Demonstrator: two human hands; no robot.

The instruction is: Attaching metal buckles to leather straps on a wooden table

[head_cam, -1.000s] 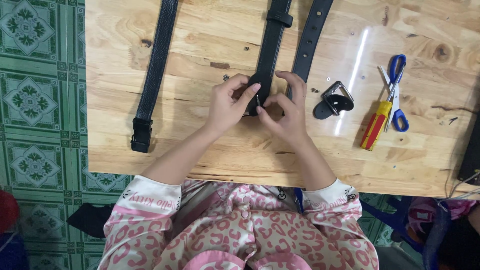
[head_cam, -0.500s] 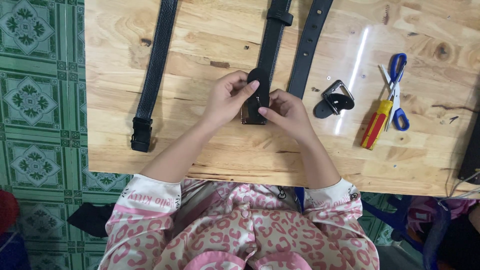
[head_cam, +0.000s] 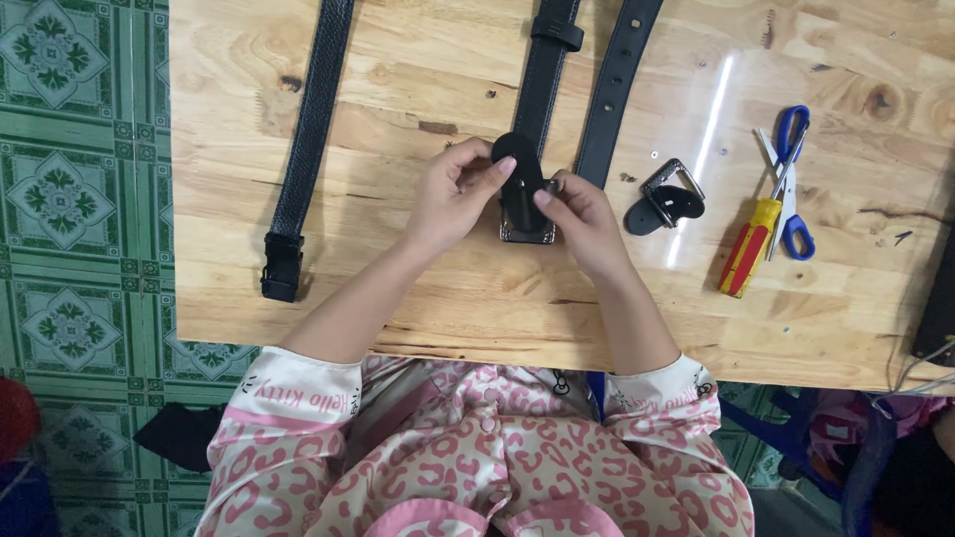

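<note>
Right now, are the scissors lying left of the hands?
No, the scissors lie right of both hands, beside the screwdriver on the table.

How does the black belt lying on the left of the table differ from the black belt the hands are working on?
The left belt lies untouched and flat, apart from both hands; the middle belt is gripped at its near end by the left hand and right hand. The left belt ends in a black buckle; the middle belt's end is folded back at a silvery buckle. Both are black and run away up the wooden table.
</note>
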